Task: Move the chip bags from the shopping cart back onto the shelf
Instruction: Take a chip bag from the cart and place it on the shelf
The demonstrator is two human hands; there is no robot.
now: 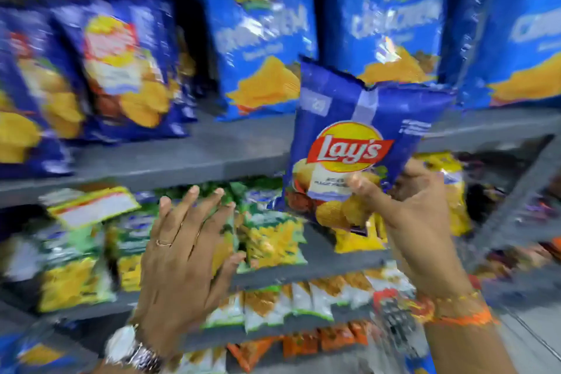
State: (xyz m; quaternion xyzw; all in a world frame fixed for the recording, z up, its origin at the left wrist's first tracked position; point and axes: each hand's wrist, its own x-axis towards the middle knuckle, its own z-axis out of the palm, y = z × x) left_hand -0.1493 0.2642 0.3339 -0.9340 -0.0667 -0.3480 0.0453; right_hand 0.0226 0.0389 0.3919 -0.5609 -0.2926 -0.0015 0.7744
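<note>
Blue Lay's bag [358, 143] is pinched at its lower end by the right hand [416, 218], raised upright w/ logo outward before the grey shelf's front edge [182, 167], likely for standing beside matching bags [121, 70]; left hand [185, 240] is spread, holding nothing.

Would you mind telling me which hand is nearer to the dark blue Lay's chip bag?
Right. The right hand grips the dark blue Lay's chip bag at its lower edge; the left hand is open, apart from it, lower and to its left.
</note>
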